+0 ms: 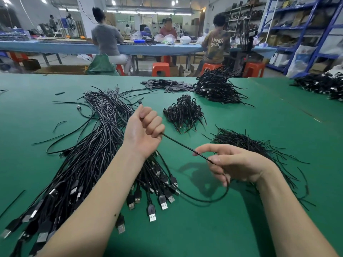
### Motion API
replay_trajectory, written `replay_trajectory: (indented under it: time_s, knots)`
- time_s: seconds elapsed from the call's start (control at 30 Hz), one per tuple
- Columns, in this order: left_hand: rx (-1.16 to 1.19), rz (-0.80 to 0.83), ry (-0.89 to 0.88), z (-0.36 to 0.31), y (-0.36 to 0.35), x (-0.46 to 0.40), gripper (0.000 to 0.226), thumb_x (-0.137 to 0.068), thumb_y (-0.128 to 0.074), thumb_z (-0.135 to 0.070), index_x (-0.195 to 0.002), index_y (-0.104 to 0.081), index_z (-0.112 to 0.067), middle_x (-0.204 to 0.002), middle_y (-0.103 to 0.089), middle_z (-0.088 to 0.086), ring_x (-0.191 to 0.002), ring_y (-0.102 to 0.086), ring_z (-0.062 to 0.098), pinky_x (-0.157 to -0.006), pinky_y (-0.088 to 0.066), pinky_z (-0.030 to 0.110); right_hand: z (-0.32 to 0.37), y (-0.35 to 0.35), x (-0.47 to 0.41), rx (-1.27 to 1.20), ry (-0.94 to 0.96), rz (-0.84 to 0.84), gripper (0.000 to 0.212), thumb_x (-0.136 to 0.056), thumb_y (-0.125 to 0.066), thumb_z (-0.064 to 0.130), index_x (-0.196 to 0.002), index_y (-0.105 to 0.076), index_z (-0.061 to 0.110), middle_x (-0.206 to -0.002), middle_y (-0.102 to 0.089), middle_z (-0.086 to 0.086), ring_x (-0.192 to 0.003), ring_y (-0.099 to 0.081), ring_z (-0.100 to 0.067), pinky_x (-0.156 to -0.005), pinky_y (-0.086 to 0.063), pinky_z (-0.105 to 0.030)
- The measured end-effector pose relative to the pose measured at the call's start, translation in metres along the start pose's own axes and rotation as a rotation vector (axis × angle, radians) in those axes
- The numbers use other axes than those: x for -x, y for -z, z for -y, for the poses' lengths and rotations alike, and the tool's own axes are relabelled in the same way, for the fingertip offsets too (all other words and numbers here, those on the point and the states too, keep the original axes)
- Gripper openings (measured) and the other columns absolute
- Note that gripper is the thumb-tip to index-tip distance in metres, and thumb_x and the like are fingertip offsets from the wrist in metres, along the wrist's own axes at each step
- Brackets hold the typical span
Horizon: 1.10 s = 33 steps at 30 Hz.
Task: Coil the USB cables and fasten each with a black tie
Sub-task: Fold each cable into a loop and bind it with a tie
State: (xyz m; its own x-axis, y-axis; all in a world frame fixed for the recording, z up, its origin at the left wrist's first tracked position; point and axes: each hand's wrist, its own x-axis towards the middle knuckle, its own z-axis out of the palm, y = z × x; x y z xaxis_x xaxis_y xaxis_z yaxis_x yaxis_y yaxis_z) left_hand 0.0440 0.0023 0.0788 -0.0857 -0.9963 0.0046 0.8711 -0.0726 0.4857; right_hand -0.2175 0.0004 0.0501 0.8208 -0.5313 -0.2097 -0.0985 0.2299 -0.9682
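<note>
My left hand (pixel 143 127) is raised above the table and grips one black USB cable (pixel 182 146), whose small plug end sticks up past the fingers. The cable runs taut down to my right hand (pixel 234 165), which pinches it, then it loops below toward the big heap of loose USB cables (pixel 89 154) on the left. A pile of black ties (pixel 246 143) lies under and beyond my right wrist. Coiled, tied cables (pixel 182 113) sit in a small heap beyond my hands.
The work goes on over a green table (pixel 204 229). A larger heap of coiled cables (pixel 215 88) and flat black pieces (pixel 167 85) lie at the far edge, another cable heap (pixel 323 85) at far right. People sit at a blue table behind.
</note>
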Motion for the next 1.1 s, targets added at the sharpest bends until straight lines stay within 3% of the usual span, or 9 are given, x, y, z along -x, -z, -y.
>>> replay_trajectory:
  time_s: [0.1, 0.2, 0.37, 0.43, 0.57, 0.7, 0.83, 0.93, 1.1]
  knots:
    - [-0.075, 0.013, 0.020, 0.004, 0.000, 0.001, 0.048, -0.107, -0.033, -0.036, -0.061, -0.030, -0.024, -0.055, -0.010, -0.006, -0.046, -0.003, 0.011, -0.043, -0.004, 0.025, -0.003, 0.008, 0.000, 0.108, -0.106, -0.151, 0.027, -0.097, -0.065, 0.020, -0.123, -0.066, 0.016, -0.066, -0.055, 0.000, -0.044, -0.048, -0.007, -0.035, -0.032, -0.013]
    - [-0.239, 0.093, 0.104, 0.010, 0.001, 0.001, 0.049, -0.105, -0.038, -0.035, -0.057, -0.035, -0.024, -0.051, -0.014, -0.007, -0.043, -0.005, 0.010, -0.041, -0.005, 0.024, -0.002, 0.009, -0.007, 0.316, -0.245, -0.384, 0.023, -0.098, -0.065, 0.020, -0.119, -0.065, 0.009, -0.064, -0.055, 0.003, -0.039, -0.039, -0.004, -0.032, -0.023, -0.013]
    - [-0.703, 0.288, 0.297, 0.022, 0.006, 0.006, 0.050, -0.106, -0.039, -0.040, -0.068, -0.062, -0.017, -0.053, -0.050, -0.005, -0.042, -0.043, 0.008, -0.039, -0.031, 0.016, 0.013, 0.003, -0.024, -0.107, 0.103, -0.851, 0.012, -0.102, -0.056, 0.010, -0.113, -0.062, 0.007, -0.078, -0.067, -0.002, -0.045, -0.047, -0.003, -0.035, -0.030, -0.012]
    - [-0.879, 0.250, 0.346, 0.033, 0.003, 0.007, 0.056, -0.108, -0.032, -0.042, -0.091, -0.074, -0.010, -0.081, -0.074, 0.007, -0.070, -0.072, 0.019, -0.055, -0.054, 0.021, 0.025, -0.006, -0.026, -0.210, 0.230, -0.795, 0.012, -0.104, -0.051, 0.009, -0.110, -0.060, 0.012, -0.092, -0.077, -0.004, -0.050, -0.053, -0.005, -0.037, -0.033, -0.013]
    - [-0.912, 0.181, 0.278, 0.044, -0.002, 0.004, 0.054, -0.110, -0.023, -0.040, -0.123, -0.063, -0.006, -0.118, -0.072, 0.014, -0.110, -0.069, 0.025, -0.092, -0.058, 0.039, 0.037, -0.022, -0.026, -0.030, 0.360, -0.532, 0.014, -0.103, -0.052, 0.014, -0.109, -0.064, 0.018, -0.119, -0.074, -0.004, -0.059, -0.057, -0.009, -0.044, -0.038, -0.016]
    - [-0.701, 0.104, 0.143, 0.036, -0.002, 0.002, 0.051, -0.110, -0.023, -0.036, -0.121, -0.062, -0.006, -0.119, -0.071, 0.016, -0.113, -0.068, 0.026, -0.094, -0.057, 0.038, 0.029, -0.026, -0.021, 0.103, 0.203, -0.074, 0.031, -0.100, -0.058, 0.020, -0.131, -0.059, 0.023, -0.127, -0.069, -0.009, -0.083, -0.068, -0.018, -0.065, -0.056, -0.027]
    - [-0.256, 0.151, 0.117, 0.020, -0.003, 0.002, 0.056, -0.110, -0.026, -0.032, -0.114, -0.071, 0.001, -0.119, -0.071, 0.015, -0.111, -0.069, 0.025, -0.082, -0.060, 0.032, 0.007, -0.023, -0.021, -0.032, 0.042, 0.113, 0.036, -0.096, -0.059, 0.009, -0.129, -0.050, 0.023, -0.098, -0.069, -0.018, -0.102, -0.066, -0.035, -0.089, -0.056, -0.042]
    - [-0.183, 0.204, 0.139, 0.010, -0.001, 0.003, 0.052, -0.107, -0.033, -0.031, -0.101, -0.078, -0.005, -0.106, -0.076, 0.008, -0.088, -0.075, 0.017, -0.065, -0.059, 0.024, -0.003, -0.020, -0.030, 0.016, -0.024, -0.169, 0.034, -0.091, -0.072, 0.012, -0.111, -0.045, 0.014, -0.076, -0.065, -0.012, -0.080, -0.064, -0.029, -0.075, -0.052, -0.033]
    - [-0.649, 0.256, 0.201, 0.013, 0.001, 0.006, 0.046, -0.102, -0.042, -0.037, -0.090, -0.081, -0.015, -0.092, -0.078, 0.004, -0.058, -0.067, 0.007, -0.056, -0.053, 0.016, 0.004, -0.020, -0.042, 0.437, 0.126, -0.877, 0.033, -0.079, -0.084, 0.040, -0.096, -0.062, 0.024, -0.055, -0.062, 0.009, -0.051, -0.049, -0.007, -0.054, -0.040, -0.023]
